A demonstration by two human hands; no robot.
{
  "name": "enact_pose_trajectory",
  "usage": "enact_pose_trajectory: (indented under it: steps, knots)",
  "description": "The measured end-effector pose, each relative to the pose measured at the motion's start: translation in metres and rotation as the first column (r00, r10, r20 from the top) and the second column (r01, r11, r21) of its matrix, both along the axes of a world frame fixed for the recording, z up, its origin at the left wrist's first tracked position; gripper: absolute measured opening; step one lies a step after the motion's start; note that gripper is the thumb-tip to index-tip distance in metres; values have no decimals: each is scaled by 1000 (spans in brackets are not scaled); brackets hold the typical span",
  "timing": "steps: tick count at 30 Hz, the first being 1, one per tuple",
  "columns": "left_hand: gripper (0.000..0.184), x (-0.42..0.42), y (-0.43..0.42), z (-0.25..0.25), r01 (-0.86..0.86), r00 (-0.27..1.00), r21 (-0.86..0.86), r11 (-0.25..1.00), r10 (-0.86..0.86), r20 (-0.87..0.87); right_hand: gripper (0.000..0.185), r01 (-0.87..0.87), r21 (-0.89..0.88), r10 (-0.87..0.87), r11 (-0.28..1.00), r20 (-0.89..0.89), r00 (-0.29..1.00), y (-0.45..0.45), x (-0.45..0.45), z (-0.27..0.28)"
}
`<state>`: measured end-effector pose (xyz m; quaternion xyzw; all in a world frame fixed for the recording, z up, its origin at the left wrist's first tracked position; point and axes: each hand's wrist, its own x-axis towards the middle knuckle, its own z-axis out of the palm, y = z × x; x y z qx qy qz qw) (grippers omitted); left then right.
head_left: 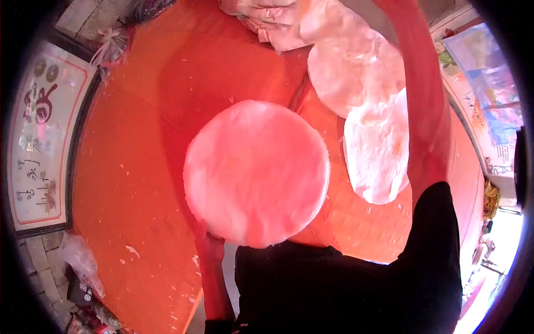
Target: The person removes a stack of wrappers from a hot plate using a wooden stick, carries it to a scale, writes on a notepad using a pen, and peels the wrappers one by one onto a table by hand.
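A round, flat sheet of dough point(256, 172) fills the middle of the view, over the orange-red surface. At its lower left edge is my left hand point(213, 236), gripping it, with the fingers mostly hidden beneath the sheet. My right arm point(425, 106) stretches up along the right side, and its hand lies beyond the top edge. Beside that arm, more pale flat sheets point(377, 153) overlap one another on the surface. Where they meet the top of the view, a crumpled pale heap point(272, 25) touches them; whether it is dough or cloth I cannot tell.
The orange-red tabletop point(133, 183) carries scattered pale scraps point(132, 251). A framed sign with writing point(44, 139) stands along the left edge, near clear plastic bags point(80, 261). At the far right hangs a colourful sheet point(489, 83).
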<state>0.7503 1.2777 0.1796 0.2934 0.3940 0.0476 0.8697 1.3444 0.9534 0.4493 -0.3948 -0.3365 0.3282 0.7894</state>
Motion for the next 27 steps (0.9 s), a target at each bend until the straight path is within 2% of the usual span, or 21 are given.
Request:
enact_pose_trajectory:
  steps: [1, 3, 4, 5, 6, 7, 8, 9, 10, 12, 15, 16, 17, 19, 22, 23, 25, 27]
  knots:
    - [36, 17, -16, 39, -4, 1000, -29, 1000, 5, 16, 13, 21, 21, -21, 1000, -26, 999, -13, -8, -26]
    - [53, 20, -18, 43, -6, 999, -61, 998, 8, 36, 16, -19, 121, 35, 992, -128, 991, -44, -12, -93]
    - [54, 10, -3, 10, 51, 998, -30, 998, -50, 38, 18, -80, 209, 121, 975, -195, 973, -57, -18, -130]
    - [55, 15, -4, 9, 78, 996, -10, 997, -78, 44, 20, -151, 252, 207, 956, -214, 955, -52, -48, -155]
    - [56, 20, -4, 7, 105, 993, 10, 994, -105, 51, 22, -10, 76, 24, 997, -194, 981, -42, -82, -184]
    - [49, 36, -23, 35, 130, 974, 283, 950, -175, 141, 25, 231, -320, -232, 919, 34, 972, -3, -145, -185]
    - [43, 48, -34, 51, 120, 942, 536, 836, -267, 204, 28, 344, -573, -235, 744, 257, 937, 28, -198, -189]
    - [43, 53, -36, 52, 128, 941, 540, 832, -274, 200, 31, 345, -675, -128, 652, 351, 928, 54, -243, -195]
    - [44, 56, -37, 53, 137, 943, 504, 853, -268, 197, 34, 300, -728, -5, 616, 378, 926, 78, -288, -200]
    - [46, 61, -37, 55, 142, 948, 430, 891, -248, 199, 40, 179, -750, 175, 637, 366, 914, 117, -357, -209]
    - [47, 52, -28, 44, 153, 958, 447, 881, -244, 153, 49, 115, -751, 260, 650, 362, 895, 148, -404, -224]
    - [47, 49, -24, 41, 155, 960, 452, 878, -242, 141, 52, 134, -755, 257, 642, 377, 890, 154, -412, -227]
    - [48, 45, -24, 41, 170, 976, 396, 902, -210, 59, 56, 163, -749, 231, 642, 392, 890, 158, -417, -228]
    - [50, 40, -24, 41, 206, 978, 330, 921, -207, -32, 52, 226, -763, 199, 606, 420, 885, 163, -432, -230]
    - [56, 36, -27, 45, 164, 981, 244, 956, -184, 62, 38, 394, -661, -15, 639, 501, 865, 163, -455, -210]
    - [58, 35, -24, 44, 161, 981, 291, 943, -185, 57, 27, 436, -592, 107, 678, 666, 738, 161, -456, -201]
    - [61, 38, -25, 43, 178, 977, 330, 927, -206, 50, 18, 468, -523, 206, 712, 793, 573, 159, -452, -195]
    - [64, 47, -36, 54, 98, 994, 373, 923, -105, -1, 20, 435, -648, 157, 625, 650, 744, 156, -436, -195]
